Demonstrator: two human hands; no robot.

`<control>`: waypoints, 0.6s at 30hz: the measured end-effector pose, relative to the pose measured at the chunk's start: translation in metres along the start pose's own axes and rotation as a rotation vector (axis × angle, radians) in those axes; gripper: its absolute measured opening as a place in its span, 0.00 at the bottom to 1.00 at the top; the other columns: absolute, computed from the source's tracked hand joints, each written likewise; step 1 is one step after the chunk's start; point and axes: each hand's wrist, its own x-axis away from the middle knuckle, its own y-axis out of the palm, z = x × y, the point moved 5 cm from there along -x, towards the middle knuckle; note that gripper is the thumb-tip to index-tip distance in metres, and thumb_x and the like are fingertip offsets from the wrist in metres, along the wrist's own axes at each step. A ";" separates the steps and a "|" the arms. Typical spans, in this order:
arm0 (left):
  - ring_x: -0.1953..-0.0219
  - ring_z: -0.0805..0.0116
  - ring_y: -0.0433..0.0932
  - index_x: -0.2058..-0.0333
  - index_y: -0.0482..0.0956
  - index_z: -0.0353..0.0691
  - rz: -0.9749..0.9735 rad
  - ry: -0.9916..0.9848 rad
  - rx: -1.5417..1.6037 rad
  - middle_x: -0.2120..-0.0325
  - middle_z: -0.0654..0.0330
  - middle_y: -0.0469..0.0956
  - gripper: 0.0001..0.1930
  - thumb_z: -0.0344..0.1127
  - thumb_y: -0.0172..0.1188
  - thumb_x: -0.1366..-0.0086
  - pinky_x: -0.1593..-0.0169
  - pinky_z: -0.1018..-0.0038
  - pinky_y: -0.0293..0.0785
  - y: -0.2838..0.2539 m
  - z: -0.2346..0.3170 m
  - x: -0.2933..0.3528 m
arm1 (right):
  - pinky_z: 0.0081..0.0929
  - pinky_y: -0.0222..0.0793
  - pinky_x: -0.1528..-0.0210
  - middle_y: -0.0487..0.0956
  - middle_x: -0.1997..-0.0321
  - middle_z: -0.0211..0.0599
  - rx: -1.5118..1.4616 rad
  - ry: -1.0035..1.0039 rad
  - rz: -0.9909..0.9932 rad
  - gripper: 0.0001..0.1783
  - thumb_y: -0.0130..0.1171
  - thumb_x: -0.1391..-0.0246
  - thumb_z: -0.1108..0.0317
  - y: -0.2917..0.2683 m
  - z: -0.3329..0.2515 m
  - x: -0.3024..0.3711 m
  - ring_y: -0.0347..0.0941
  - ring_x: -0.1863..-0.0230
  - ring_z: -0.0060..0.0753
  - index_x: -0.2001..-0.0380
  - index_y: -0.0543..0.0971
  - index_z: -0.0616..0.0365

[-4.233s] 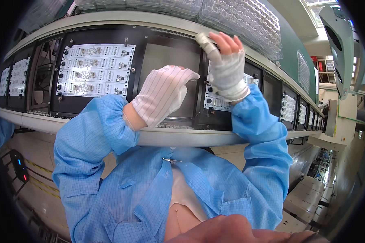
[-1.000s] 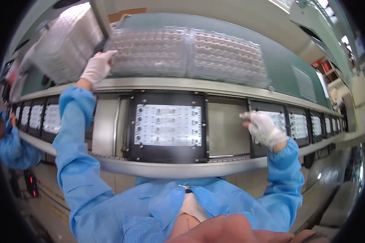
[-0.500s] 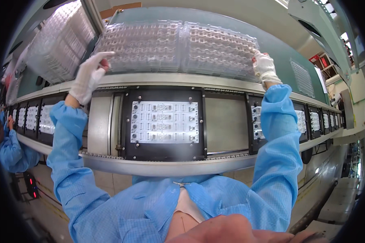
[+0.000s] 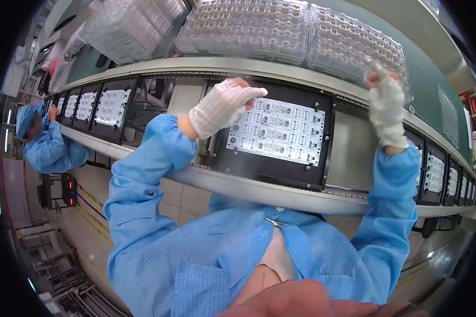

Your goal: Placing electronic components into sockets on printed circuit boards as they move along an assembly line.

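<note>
My left hand (image 4: 222,107), in a white fabric glove with bare fingertips, hovers at the upper left corner of a white circuit board panel (image 4: 277,129). Its thumb and index finger are drawn together; anything between them is too small to make out. The panel lies in a black carrier frame (image 4: 259,173) on the rail conveyor. My right hand (image 4: 387,108), gloved the same way, is raised by the near right edge of the right clear plastic tray stack (image 4: 349,42). Motion blurs its fingers. Another clear tray stack (image 4: 240,31) stands left of it.
More black carriers with white panels (image 4: 112,107) line the conveyor on both sides. A tall pile of clear trays (image 4: 129,29) stands at the far left. One flat clear tray (image 4: 449,119) lies on the green bench at right. A co-worker in blue (image 4: 50,140) works at left.
My left hand has gone from the left tray stack to the circuit board panel. My right hand has pulled slightly nearer me from the right stack. The view has turned and tilted.
</note>
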 end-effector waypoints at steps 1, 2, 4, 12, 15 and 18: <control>0.66 0.58 0.80 0.49 0.77 0.42 0.011 0.022 -0.040 0.73 0.63 0.80 0.24 0.24 0.62 0.47 0.56 0.65 0.78 -0.001 -0.002 0.003 | 0.24 0.76 0.58 0.77 0.62 0.34 0.021 0.016 -0.030 0.33 0.49 0.50 0.86 0.014 -0.010 0.008 0.76 0.61 0.28 0.40 0.78 0.51; 0.66 0.58 0.80 0.49 0.77 0.42 0.003 0.024 -0.042 0.73 0.63 0.80 0.24 0.24 0.62 0.47 0.56 0.65 0.78 -0.001 -0.005 0.006 | 0.23 0.76 0.59 0.76 0.62 0.34 0.041 0.032 -0.058 0.33 0.50 0.50 0.86 0.026 -0.023 0.014 0.76 0.61 0.27 0.41 0.79 0.51; 0.66 0.59 0.81 0.49 0.78 0.43 0.013 0.026 -0.044 0.74 0.63 0.80 0.23 0.25 0.63 0.47 0.56 0.66 0.77 -0.002 -0.010 0.011 | 0.30 0.75 0.60 0.78 0.67 0.35 0.018 0.060 -0.092 0.34 0.57 0.54 0.85 0.041 -0.057 0.016 0.76 0.63 0.33 0.41 0.79 0.50; 0.67 0.64 0.82 0.49 0.77 0.45 -0.018 0.080 -0.116 0.73 0.63 0.80 0.20 0.27 0.64 0.41 0.49 0.64 0.76 -0.009 -0.011 0.017 | 0.33 0.74 0.58 0.80 0.68 0.36 -0.081 0.039 -0.037 0.30 0.62 0.54 0.82 0.071 -0.061 0.044 0.78 0.65 0.37 0.44 0.79 0.53; 0.68 0.64 0.82 0.48 0.77 0.45 -0.042 0.068 -0.130 0.73 0.63 0.80 0.20 0.27 0.64 0.40 0.48 0.63 0.75 -0.012 -0.011 0.021 | 0.33 0.74 0.58 0.81 0.69 0.36 -0.088 0.066 -0.037 0.29 0.64 0.52 0.81 0.071 -0.063 0.045 0.78 0.65 0.37 0.44 0.79 0.54; 0.67 0.63 0.82 0.49 0.77 0.45 -0.073 0.084 -0.156 0.73 0.62 0.80 0.19 0.27 0.63 0.40 0.48 0.62 0.75 -0.015 -0.007 0.024 | 0.33 0.74 0.57 0.81 0.69 0.35 -0.110 0.102 -0.046 0.27 0.65 0.52 0.80 0.070 -0.068 0.047 0.79 0.65 0.37 0.45 0.79 0.54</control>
